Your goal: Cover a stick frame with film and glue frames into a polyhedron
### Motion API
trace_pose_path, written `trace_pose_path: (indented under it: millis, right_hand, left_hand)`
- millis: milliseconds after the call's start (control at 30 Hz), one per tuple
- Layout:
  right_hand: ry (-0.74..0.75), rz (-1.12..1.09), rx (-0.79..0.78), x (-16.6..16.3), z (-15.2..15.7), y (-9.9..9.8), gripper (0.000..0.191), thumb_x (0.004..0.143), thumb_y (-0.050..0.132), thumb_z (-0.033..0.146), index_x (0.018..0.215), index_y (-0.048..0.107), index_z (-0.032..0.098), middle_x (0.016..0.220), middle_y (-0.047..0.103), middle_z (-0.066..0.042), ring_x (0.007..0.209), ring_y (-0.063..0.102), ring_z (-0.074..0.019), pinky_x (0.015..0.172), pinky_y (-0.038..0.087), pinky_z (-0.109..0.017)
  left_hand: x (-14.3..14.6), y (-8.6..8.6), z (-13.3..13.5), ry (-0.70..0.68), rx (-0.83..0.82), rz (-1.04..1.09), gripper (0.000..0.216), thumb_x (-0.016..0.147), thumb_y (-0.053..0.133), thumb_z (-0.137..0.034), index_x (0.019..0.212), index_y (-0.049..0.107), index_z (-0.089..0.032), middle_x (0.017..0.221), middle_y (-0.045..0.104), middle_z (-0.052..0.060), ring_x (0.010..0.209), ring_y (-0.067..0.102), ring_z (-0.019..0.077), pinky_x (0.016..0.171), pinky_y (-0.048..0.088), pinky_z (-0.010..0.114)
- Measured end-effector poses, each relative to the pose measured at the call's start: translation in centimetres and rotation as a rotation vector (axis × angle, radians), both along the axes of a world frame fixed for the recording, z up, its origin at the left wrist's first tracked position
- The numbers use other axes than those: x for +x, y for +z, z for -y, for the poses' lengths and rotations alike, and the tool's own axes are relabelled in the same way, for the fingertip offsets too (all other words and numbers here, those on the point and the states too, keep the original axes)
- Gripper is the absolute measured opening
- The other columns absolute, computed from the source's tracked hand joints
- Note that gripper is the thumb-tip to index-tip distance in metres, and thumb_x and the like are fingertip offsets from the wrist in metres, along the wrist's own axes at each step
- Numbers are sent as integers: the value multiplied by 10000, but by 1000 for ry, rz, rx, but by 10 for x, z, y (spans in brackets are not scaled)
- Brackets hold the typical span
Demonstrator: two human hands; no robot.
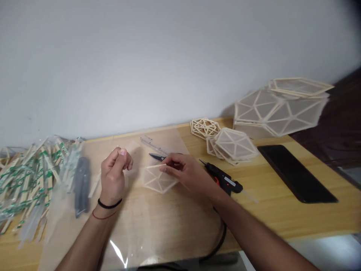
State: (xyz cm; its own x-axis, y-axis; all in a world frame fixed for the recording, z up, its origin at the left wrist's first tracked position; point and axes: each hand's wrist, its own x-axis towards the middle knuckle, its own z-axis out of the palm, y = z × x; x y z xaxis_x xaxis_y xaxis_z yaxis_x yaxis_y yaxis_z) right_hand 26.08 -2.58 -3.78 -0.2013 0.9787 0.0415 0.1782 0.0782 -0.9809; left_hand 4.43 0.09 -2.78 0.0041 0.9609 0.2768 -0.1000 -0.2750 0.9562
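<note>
Clear plastic sheeting (146, 233) covers the light wooden surface (282, 218) before us. Our right hand (187, 171) grips the pale hexagonal stick-and-film panel (156, 180) at centre. Our left hand (114, 175), at its 9 o'clock, curls shut, seemingly empty. Finished panels (234, 145) stack at 2 o'clock; wrapped sticks (28, 177) lie unopened at 9.

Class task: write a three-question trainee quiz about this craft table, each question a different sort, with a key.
1. True or false: the right hand touches the hexagonal frame.
2. What lies just right of that hand? A. glue gun B. hammer C. paintbrush
3. Which hand wears the black wristband?

Key: 1 true; 2 A; 3 the left hand.
</note>
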Motion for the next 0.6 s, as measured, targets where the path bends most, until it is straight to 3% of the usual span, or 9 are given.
trace_pose_path:
  millis: [267,467,600]
  right_hand:
    - [-31,66,24,1,0,3,232,946,662,366,824,734,183,742,673,8,684,569,-142,634,391,-259]
    - [145,248,-36,2,0,1,185,959,652,271,835,737,165,721,648,11,670,554,-139,613,373,-256]
    - [178,410,-44,1,-2,-5,162,935,719,235,802,747,148,726,674,-9,679,574,-150,625,372,-268]
  left_hand:
    - [2,1,0,-69,27,29,455,1043,574,-352,621,549,-183,590,426,-17,595,450,146,606,348,320]
    - [0,-3,1,-124,-19,-90,418,1049,566,-409,701,617,-183,648,529,-2,617,486,133,627,374,299]
    - [2,-4,5,-189,-106,-193,357,1001,638,-470,792,672,-182,609,509,-32,516,416,93,499,312,247]
